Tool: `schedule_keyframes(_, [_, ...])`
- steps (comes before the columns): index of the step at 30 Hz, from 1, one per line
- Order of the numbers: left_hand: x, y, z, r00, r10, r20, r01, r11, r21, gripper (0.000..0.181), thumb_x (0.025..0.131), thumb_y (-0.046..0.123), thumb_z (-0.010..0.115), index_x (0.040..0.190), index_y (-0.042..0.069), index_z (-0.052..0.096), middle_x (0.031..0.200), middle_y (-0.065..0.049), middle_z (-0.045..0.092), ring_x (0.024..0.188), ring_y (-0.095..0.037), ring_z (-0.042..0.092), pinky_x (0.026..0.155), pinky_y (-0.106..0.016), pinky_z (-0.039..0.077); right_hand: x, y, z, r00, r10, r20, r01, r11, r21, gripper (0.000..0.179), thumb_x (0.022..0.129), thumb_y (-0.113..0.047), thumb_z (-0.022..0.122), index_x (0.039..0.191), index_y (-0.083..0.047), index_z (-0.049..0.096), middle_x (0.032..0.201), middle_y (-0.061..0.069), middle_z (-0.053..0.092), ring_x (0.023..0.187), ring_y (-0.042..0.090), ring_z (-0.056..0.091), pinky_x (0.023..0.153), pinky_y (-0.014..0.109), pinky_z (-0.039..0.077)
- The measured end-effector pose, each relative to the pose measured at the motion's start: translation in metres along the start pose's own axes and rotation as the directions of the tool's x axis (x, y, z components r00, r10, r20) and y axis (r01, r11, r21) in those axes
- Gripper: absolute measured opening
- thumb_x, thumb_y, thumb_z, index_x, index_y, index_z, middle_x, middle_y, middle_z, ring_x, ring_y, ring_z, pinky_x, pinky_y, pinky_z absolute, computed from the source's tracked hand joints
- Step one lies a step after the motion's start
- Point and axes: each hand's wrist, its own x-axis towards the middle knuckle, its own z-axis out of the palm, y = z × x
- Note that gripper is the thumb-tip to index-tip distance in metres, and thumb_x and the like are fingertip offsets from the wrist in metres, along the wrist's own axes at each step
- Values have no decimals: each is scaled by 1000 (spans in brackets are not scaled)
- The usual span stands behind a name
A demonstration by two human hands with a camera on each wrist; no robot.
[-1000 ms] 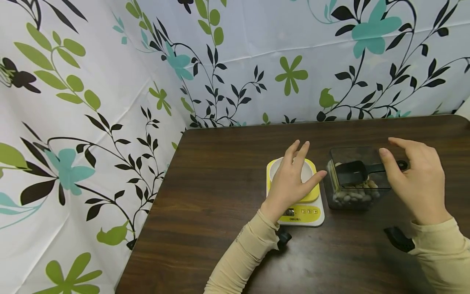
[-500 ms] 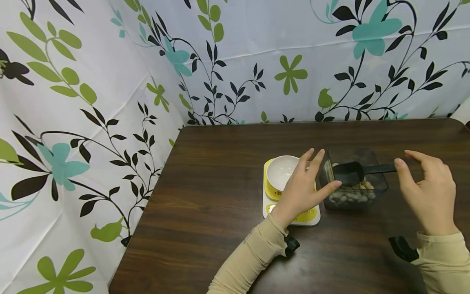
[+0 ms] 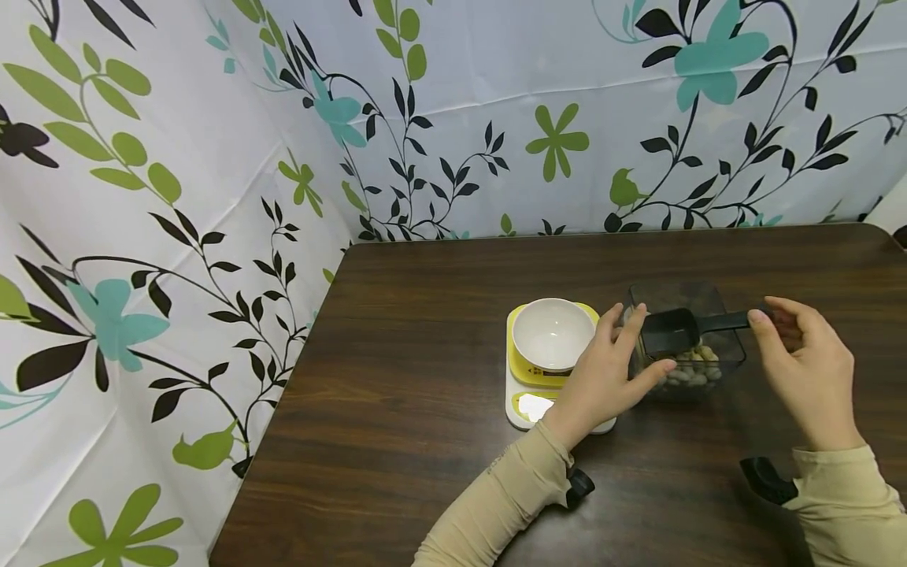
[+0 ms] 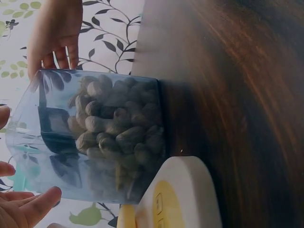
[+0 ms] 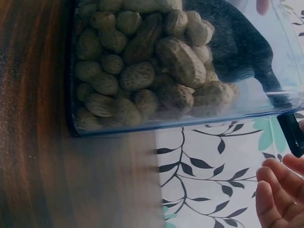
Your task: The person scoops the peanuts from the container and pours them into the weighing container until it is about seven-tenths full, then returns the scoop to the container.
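A clear plastic container (image 3: 719,378) partly filled with unshelled peanuts (image 5: 180,61) stands on the table. Across its top lies a black scoop (image 3: 669,331), its handle reaching over the right rim. My right hand (image 3: 815,362) pinches the handle's end between thumb and index finger, while the other fingers curl loosely below. At the container's left side is my left hand (image 3: 602,382), its fingers spread and thumb extended right by the wall. Left of the container, a white bowl (image 3: 553,335) sits on a yellow and white kitchen scale (image 3: 520,386), partly covered by my left hand.
The dark wood-grain table (image 3: 411,362) extends left and in front of these things. A white curtain (image 3: 482,63) with leaf and flower prints hangs along the back and left. The scale stands close beside the container.
My left hand has moved right, from over the bowl to the container's left side, uncovering the bowl. My right hand, earlier parted around the scoop's handle, now pinches its end.
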Motion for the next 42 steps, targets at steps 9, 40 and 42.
schedule_keyframes(9, [1, -1, 6, 1000, -18, 7, 18, 1000, -14, 66, 96, 51, 40, 151, 23, 14, 152, -9, 26, 117, -15, 58, 92, -23, 49, 1, 6, 0, 993, 54, 102, -65, 992, 110, 39, 95, -30, 53, 130, -14, 56, 81, -29, 44, 68, -18, 44, 58, 7, 34])
schedule_keyframes(40, [6, -2, 6, 991, -137, 0, 130, 936, -328, 59, 87, 45, 61, 139, 25, 42, 143, 6, 45, 99, -5, 65, 76, -8, 47, 40, -49, -24, 917, -364, 164, 365, 931, 29, 29, 95, -20, 54, 118, -2, 54, 76, -27, 45, 58, -14, 34, 47, 15, 26])
schedule_keyframes(42, [6, -2, 6, 990, -143, 4, 137, 936, -324, 59, 87, 46, 61, 139, 26, 42, 143, 6, 45, 97, -5, 66, 75, -7, 47, 39, -51, -22, 908, -382, 173, 385, 923, 18, 28, 95, -19, 54, 117, -2, 55, 77, -15, 50, 57, -11, 34, 47, 15, 25])
